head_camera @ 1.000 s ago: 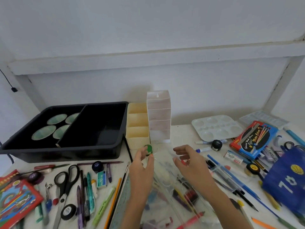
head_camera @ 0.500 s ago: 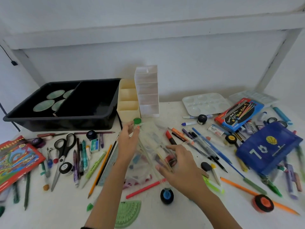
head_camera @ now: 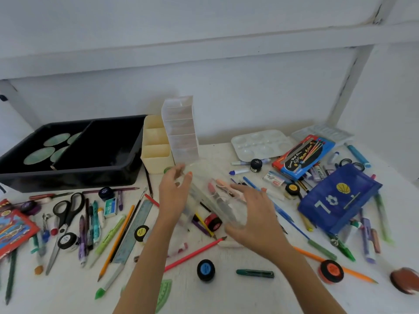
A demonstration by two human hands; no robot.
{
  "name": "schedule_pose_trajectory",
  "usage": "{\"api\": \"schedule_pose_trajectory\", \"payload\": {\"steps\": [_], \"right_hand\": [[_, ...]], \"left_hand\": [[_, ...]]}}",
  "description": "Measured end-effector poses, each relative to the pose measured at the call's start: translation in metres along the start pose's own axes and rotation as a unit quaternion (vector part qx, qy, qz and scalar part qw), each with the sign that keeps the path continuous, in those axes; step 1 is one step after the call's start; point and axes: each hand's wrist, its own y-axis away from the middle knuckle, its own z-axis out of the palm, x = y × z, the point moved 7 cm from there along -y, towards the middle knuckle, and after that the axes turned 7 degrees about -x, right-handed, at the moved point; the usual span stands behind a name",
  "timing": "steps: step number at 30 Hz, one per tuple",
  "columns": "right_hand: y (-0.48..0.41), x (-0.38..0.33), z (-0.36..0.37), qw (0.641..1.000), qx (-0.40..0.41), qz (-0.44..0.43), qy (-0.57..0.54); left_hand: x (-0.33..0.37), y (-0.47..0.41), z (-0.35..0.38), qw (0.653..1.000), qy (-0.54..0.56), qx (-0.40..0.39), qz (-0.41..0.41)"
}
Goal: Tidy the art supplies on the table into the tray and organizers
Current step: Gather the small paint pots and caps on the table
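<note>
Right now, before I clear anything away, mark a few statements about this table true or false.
1. The left hand and right hand both hold the clear pouch. True.
2. The black-handled scissors lie in the black tray. False: they lie on the table in front of it.
3. The tray's left compartment holds green discs. True.
4. The blue pencil case lies left of both hands. False: it lies to their right.
5. The cream organizer is full of pens. False: its visible compartments look empty.

Blurred clear pouch (head_camera: 217,200), contents indistinct; red box (head_camera: 13,230) past left edge.
</note>
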Motion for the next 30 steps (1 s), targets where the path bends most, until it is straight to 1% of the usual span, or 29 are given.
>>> {"api": "schedule_pose_trajectory", "payload": {"steps": [3,6,8,11,14,16,18,20,21,24,26,30], "right_hand": [[-0.003,0.034,-0.02,0.999,-0.014,0.043,0.0],[0.001,0.066,-0.029,0.996,0.001,0.092,-0.007],[0.004,0.081,-0.029,0.993,0.015,0.121,0.003],[0.004,0.09,-0.023,0.989,0.031,0.139,0.024],[-0.001,0.086,-0.015,0.988,0.024,0.139,0.064],[-0.01,0.079,-0.012,0.986,0.025,0.135,0.096],[-0.024,0.065,-0.009,0.988,0.041,0.104,0.105],[-0.042,0.044,-0.004,0.995,0.051,0.054,0.072],[-0.053,0.034,0.001,0.998,0.041,0.034,0.044],[-0.083,0.009,0.028,0.999,-0.023,-0.006,-0.032],[-0.103,-0.001,0.046,0.996,-0.064,-0.01,-0.054],[-0.131,-0.013,0.073,0.991,-0.135,-0.001,-0.01]], "left_hand": [[0.004,-0.001,0.032,0.997,-0.025,-0.067,0.016],[0.003,0.005,0.067,0.988,-0.036,-0.148,0.006],[0.005,0.009,0.083,0.981,-0.047,-0.188,0.004],[0.007,0.015,0.097,0.975,-0.06,-0.215,0.009],[0.012,0.021,0.096,0.973,-0.073,-0.217,0.026],[0.017,0.025,0.086,0.978,-0.066,-0.196,0.04],[0.017,0.028,0.067,0.987,-0.043,-0.149,0.034],[0.01,0.033,0.042,0.996,-0.047,-0.079,0.022],[0.004,0.037,0.029,0.997,-0.051,-0.048,0.008],[-0.011,0.055,-0.008,0.997,-0.06,0.02,-0.034],[-0.021,0.073,-0.028,0.994,-0.065,0.063,-0.064],[-0.04,0.112,-0.053,0.977,-0.031,0.161,-0.136]]}}
